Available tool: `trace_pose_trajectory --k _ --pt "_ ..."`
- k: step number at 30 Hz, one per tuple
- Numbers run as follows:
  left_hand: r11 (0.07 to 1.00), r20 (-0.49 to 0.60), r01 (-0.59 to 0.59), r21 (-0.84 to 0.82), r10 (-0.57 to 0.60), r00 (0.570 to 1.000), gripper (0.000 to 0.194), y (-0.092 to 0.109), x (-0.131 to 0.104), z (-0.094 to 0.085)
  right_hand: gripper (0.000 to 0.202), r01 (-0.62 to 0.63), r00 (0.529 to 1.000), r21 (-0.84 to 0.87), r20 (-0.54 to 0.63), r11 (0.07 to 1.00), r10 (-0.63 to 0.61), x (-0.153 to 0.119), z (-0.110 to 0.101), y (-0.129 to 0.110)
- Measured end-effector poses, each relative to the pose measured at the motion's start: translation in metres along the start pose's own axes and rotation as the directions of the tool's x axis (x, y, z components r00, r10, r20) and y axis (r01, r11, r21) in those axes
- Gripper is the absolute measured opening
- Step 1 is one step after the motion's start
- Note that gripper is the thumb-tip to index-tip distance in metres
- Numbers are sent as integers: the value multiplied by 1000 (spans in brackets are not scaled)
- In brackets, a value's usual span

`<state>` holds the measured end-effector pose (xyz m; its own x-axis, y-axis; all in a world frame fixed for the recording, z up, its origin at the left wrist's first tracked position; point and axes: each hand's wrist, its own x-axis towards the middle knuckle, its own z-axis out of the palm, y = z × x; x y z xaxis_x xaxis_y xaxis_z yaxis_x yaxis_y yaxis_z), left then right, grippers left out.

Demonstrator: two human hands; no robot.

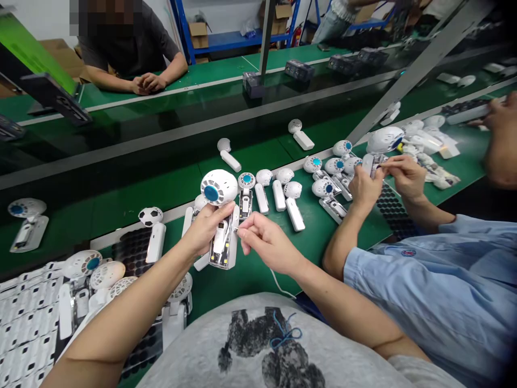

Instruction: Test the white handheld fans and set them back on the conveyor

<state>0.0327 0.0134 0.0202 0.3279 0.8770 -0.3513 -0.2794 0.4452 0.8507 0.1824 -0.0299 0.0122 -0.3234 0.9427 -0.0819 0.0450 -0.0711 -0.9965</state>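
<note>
My left hand (205, 229) is closed around a white handheld fan (220, 188) with a round vented head and a blue centre. The fan's handle is uncovered, showing a circuit board and wiring inside. My right hand (269, 242) pinches a small metallic plug (236, 229) at the right side of the handle. A thin white cable (278, 283) comes out below that hand; its link to the plug is hidden. Just beyond the held fan stands another opened fan (245, 202), and several closed white fans (278, 194) lie to its right.
White shell parts (28, 312) fill the lower left, beside more fans and a football-patterned one (151, 218). Fans also lie on the green conveyor (258, 156). At right, a co-worker's hands (371, 183) hold another fan. A person sits across the line, arms on the bench.
</note>
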Motion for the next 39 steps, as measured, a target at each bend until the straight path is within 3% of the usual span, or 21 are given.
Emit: trace_pose_trajectory --k 5,10,15,22,28,32,35,37,39 --pt "993 36 51 103 -55 998 23 -3 -3 -2 9 -41 998 12 57 999 40 -1 -2 5" --pt "992 58 111 67 -115 992 23 -9 -6 -6 9 -56 993 -52 101 997 61 -1 -3 7" --pt "973 -27 18 232 -13 1000 35 -15 -6 -11 10 -30 999 -270 34 962 40 -5 3 6" --pt "952 8 -32 305 31 999 48 -22 -6 -14 10 -80 993 -218 63 973 96 -5 8 11" --pt "931 32 -17 365 5 999 42 -29 -1 -24 11 -105 983 -239 123 965 137 1 7 22" --pt "831 83 -122 542 91 992 33 -21 14 -29 14 -159 981 -158 81 975 174 13 8 30" --pt "773 122 -200 603 158 980 30 -11 21 -17 15 -193 978 -51 70 980 196 19 6 25" --pt "761 168 -224 609 153 974 29 -3 23 -11 15 -153 987 -90 31 984 157 15 0 19" --pt "731 129 -225 644 187 974 28 8 28 -17 15 -131 991 -139 -41 982 127 5 -15 14"
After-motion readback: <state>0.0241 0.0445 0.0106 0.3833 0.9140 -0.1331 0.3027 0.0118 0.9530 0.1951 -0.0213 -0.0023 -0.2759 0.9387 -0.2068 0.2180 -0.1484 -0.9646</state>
